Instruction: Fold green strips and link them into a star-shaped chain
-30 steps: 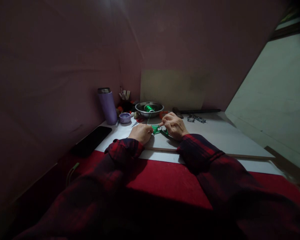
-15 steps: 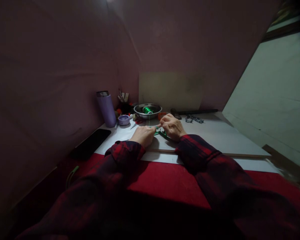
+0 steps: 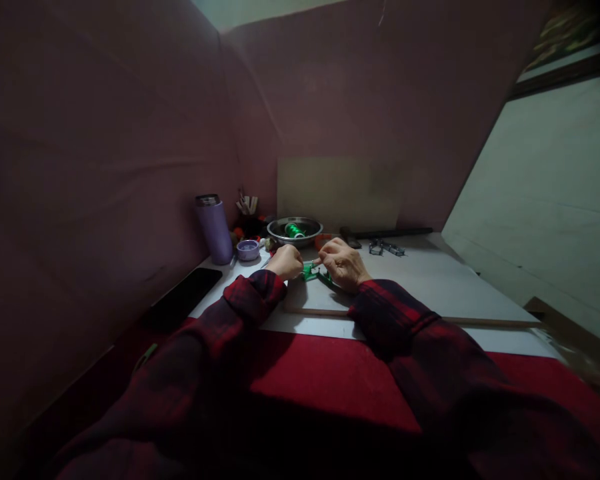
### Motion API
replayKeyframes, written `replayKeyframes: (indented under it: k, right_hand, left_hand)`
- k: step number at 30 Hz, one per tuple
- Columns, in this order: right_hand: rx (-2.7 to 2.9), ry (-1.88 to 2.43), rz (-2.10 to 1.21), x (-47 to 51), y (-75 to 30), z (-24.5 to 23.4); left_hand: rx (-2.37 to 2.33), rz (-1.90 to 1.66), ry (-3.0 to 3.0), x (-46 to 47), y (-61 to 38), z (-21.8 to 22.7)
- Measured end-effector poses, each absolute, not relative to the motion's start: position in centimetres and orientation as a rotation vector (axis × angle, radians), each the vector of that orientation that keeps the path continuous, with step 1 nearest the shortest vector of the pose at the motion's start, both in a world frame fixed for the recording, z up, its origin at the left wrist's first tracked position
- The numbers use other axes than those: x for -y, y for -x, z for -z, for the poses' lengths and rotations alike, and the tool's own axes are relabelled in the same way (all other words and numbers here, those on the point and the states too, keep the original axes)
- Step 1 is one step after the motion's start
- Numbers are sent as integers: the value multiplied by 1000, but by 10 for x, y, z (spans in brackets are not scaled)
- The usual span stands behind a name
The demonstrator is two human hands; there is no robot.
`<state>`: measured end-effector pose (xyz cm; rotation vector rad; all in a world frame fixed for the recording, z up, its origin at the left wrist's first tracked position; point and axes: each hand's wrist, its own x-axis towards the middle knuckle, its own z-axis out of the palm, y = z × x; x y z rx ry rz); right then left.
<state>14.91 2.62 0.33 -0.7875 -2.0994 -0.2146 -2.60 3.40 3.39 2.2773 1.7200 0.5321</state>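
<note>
My left hand [image 3: 286, 263] is closed in a pinch above the near edge of a white board [image 3: 420, 283], on the green thread. Just right of it, a small band of green thread [image 3: 309, 272] runs about small upright pins on the board. My right hand [image 3: 345, 265] is bent over the right end of that band, thumb and fingers together, with one fingertip pointing left at a pin. What it pinches is hidden. Behind the hands, a spool of green thread [image 3: 295, 231] lies in a metal bowl [image 3: 316, 235].
At the left stand a purple tumbler [image 3: 215, 230] and its purple lid [image 3: 248, 251], with a black phone [image 3: 187, 291] nearer me. A hammer [image 3: 390, 233] lies at the back, with dark metal pieces [image 3: 386, 248] before it. Red cloth [image 3: 325, 367] covers the front.
My left hand has risen and moved slightly left, away from the pins, uncovering more of the green thread. My right hand stays at the pins. The view has tilted up a little.
</note>
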Motion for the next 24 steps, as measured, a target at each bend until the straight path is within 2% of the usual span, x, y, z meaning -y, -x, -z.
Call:
replayKeyframes:
  k: [12, 24]
  right_hand:
    - [2127, 683, 237, -14, -147, -6]
    - [2254, 700, 246, -11, -146, -4]
  left_hand:
    - [-1665, -822, -2357, 7, 55, -7]
    - [-1691, -623, -2595, 21, 48, -3]
